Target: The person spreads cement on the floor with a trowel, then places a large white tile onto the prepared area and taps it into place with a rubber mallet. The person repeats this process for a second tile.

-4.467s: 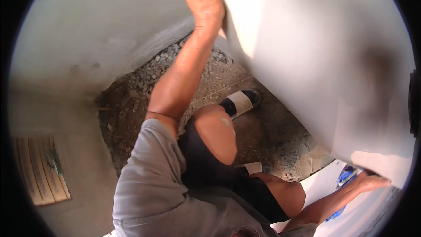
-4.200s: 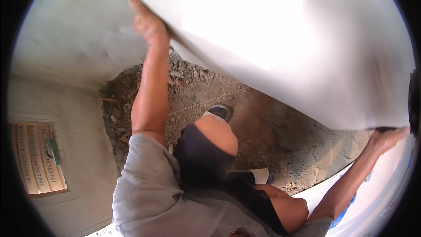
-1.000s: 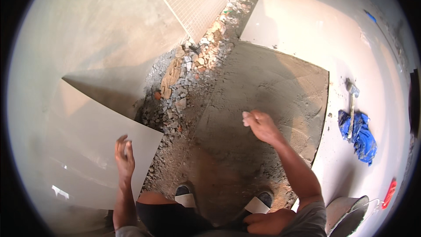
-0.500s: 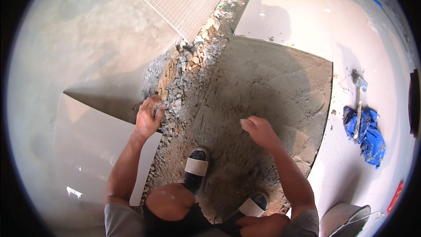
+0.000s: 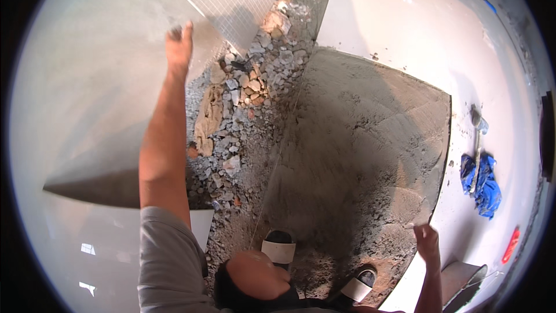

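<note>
My left hand is stretched far forward over the grey floor, beside a tile with a gridded face. Its thumb and fingers are apart, slightly blurred, and nothing shows in them. Down at the right, my right hand is closed near the edge of a bed of grey mortar. A small pale spot shows at its fingertips; whether it is an object I cannot tell. A thin line runs along the mortar's left side, next to a strip of rubble.
Pale laid tiles border the mortar at the far side and right. A hammer lies partly on a blue cloth. A bucket stands at lower right. Another pale tile lies at lower left. Brown crumpled material rests on the rubble.
My left hand has moved forward from the rubble toward the gridded tile. My right hand has drawn back and right, from above the mortar to its edge. The view has shifted.
</note>
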The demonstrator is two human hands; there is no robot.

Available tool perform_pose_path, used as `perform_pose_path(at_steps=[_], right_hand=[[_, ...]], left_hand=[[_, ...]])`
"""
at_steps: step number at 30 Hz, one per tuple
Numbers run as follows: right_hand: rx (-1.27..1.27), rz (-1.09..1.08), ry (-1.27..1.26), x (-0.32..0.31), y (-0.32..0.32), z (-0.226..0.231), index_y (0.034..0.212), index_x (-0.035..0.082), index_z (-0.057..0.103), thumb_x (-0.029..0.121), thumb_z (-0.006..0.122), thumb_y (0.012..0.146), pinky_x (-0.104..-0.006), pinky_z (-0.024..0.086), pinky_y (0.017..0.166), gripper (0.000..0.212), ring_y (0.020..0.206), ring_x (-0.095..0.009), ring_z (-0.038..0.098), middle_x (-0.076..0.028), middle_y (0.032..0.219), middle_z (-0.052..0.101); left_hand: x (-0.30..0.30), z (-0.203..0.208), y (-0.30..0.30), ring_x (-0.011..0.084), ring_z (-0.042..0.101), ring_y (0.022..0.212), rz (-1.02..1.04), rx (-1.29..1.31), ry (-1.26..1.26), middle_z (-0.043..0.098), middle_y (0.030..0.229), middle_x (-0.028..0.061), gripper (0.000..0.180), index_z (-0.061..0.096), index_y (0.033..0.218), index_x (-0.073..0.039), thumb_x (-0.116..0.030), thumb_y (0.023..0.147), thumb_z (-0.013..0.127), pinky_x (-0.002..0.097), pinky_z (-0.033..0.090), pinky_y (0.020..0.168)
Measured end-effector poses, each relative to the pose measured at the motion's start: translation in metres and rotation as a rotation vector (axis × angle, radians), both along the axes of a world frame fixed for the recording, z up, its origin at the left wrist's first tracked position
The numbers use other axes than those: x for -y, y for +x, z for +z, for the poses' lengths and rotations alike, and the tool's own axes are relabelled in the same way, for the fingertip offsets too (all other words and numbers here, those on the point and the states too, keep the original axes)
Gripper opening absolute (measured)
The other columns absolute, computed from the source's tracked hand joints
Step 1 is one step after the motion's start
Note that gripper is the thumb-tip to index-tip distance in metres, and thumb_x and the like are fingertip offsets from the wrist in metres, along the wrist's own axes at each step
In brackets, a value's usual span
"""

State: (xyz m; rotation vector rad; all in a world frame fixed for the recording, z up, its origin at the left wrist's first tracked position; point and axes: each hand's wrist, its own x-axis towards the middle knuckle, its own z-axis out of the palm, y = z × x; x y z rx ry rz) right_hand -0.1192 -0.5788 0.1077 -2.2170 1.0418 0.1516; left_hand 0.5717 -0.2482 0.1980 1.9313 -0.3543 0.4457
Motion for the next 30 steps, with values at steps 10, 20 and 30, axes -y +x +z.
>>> perform_pose_path(at_steps=[10, 20, 30], right_hand=[[-1.014, -0.132, -0.041, -0.082, -0.216, 0.093, 0.093, -0.002, 0.063, 0.041, 0.054, 0.086, -0.0438, 0.049, 0.076, 0.045, 0.080, -0.037, 0.062, -0.022, 0.082, 0.064], [-0.693, -0.337, -0.064, -0.067, -0.191, 0.051, 0.083, -0.001, 0.065, 0.032, 0.059, 0.080, -0.0435, 0.050, 0.072, 0.035, 0.078, -0.037, 0.065, -0.023, 0.079, 0.066], [-0.454, -0.017, -0.094, -0.039, -0.070, 0.041, 0.085, 0.002, 0.064, 0.031, 0.062, 0.085, -0.0420, 0.050, 0.074, 0.029, 0.080, -0.033, 0.065, -0.018, 0.083, 0.066]], left_hand=[[0.025, -0.004, 0.170, 0.0222, 0.064, 0.091, -0.021, -0.222, 0.001, 0.063, 0.100, 0.0188, 0.060, 0.056, 0.107, 0.013, -0.040, 0.082, 0.070, 0.0322, 0.056, 0.078], [0.019, 0.008, 0.047, 0.0157, 0.059, 0.061, 0.087, 0.042, 0.451, 0.063, 0.064, 0.0098, 0.037, 0.070, 0.091, -0.001, -0.037, 0.086, 0.063, 0.0306, 0.048, 0.061], [-0.022, 0.025, -0.086, 0.0107, 0.049, 0.053, 0.007, 0.085, 0.227, 0.056, 0.057, 0.0055, 0.033, 0.065, 0.079, 0.002, -0.030, 0.089, 0.061, 0.0300, 0.042, 0.050]])
